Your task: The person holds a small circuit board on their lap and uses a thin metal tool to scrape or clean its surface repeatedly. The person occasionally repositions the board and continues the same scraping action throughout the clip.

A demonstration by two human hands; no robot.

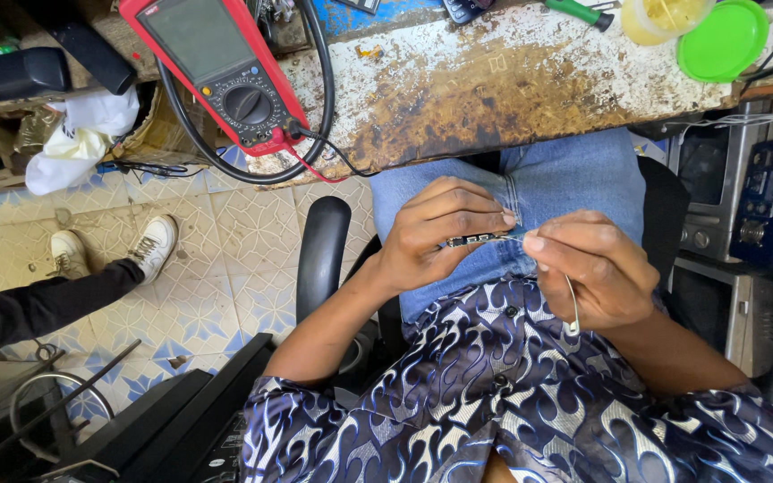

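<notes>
My left hand (436, 233) pinches a small dark narrow circuit board (470, 240) over my lap, above blue jeans. My right hand (588, 268) holds thin metal tweezers (573, 309), whose tips meet the board's right end near my thumb and forefinger. Both hands sit close together, just below the edge of the worn, rust-stained workbench (494, 89).
A red multimeter (221, 67) with black leads lies on the bench's left end. A green lid (724, 40) and a yellowish tub (664, 16) stand at the back right. Another person's legs in white shoes (154, 246) stretch over the tiled floor at left. Electronic devices (749, 201) are stacked at right.
</notes>
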